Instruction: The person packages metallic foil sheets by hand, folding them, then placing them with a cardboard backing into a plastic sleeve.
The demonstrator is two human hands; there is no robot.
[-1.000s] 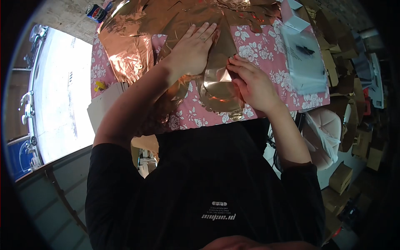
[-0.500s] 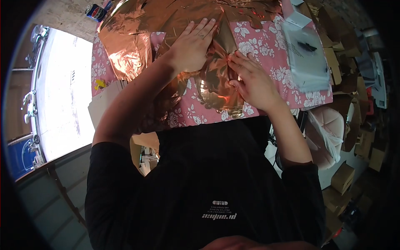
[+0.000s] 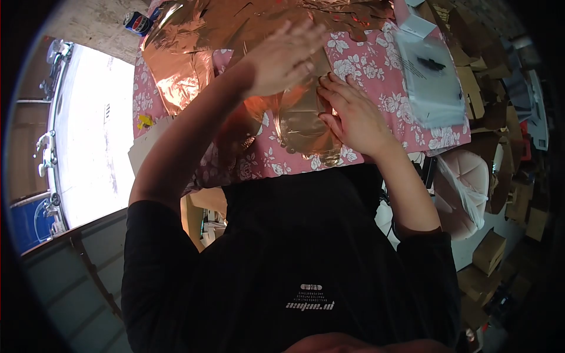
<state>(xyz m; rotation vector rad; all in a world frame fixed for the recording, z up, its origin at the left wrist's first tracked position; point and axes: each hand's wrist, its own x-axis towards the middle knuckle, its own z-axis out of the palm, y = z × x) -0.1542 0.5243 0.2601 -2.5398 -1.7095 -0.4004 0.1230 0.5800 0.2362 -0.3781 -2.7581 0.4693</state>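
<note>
A shiny copper-coloured foil sheet [image 3: 303,117] lies across a pink cloth with white flowers [image 3: 371,65]. My left hand [image 3: 282,62], blurred by motion, is over the foil with its fingers apart; whether it touches the foil I cannot tell. My right hand [image 3: 359,117] rests flat at the right edge of the foil strip, fingers stretched out. Neither hand holds anything. At the left, another part of the foil [image 3: 182,76] is wrinkled and catches bright light.
Clear plastic bags [image 3: 429,82] lie on the cloth at the right, below a white box [image 3: 416,25]. A blue can [image 3: 138,23] stands at the top left. A padded stool [image 3: 462,188] and cardboard boxes [image 3: 488,250] are at the right.
My left hand has shifted slightly to the right and now blurs over the foil. The foil strip between my hands looks smoother. My right hand has barely moved.
</note>
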